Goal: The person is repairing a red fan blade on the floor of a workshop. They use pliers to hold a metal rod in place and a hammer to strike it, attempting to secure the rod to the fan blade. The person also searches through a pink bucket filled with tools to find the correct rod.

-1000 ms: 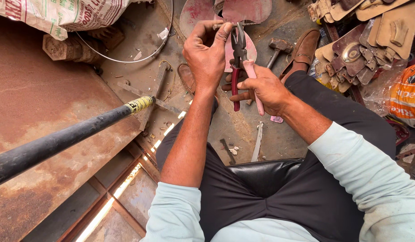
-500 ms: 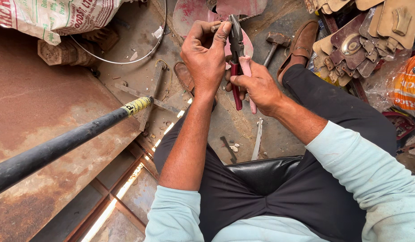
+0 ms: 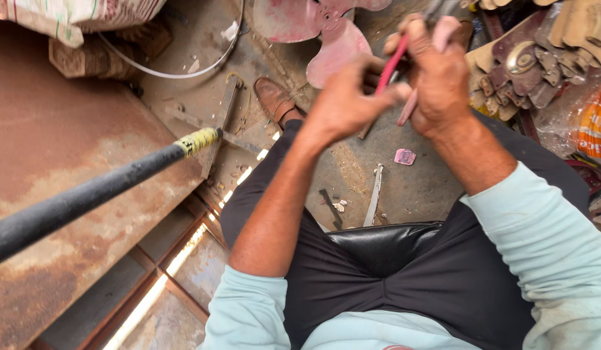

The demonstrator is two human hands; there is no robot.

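Head cam: right hand (image 3: 436, 81) clamped round one pair of red-handled pliers (image 3: 398, 61), left hand (image 3: 346, 104) pinching them too (one sack (image 3: 86, 16), contents hidden)

One camera only, worn on the seated person's head, looking steeply down and slightly forward over the lap. It sits close: both forearms run up from the bottom edge, and the left hand (image 3: 342, 104) and right hand (image 3: 436, 78) meet near the top, right of centre, partly blurred. The floor (image 3: 404, 188) fills the middle; a rusty sheet (image 3: 60, 149) takes the left side, crossed by a black rod (image 3: 99, 191). Shoe parts (image 3: 534, 65) crowd the upper right corner
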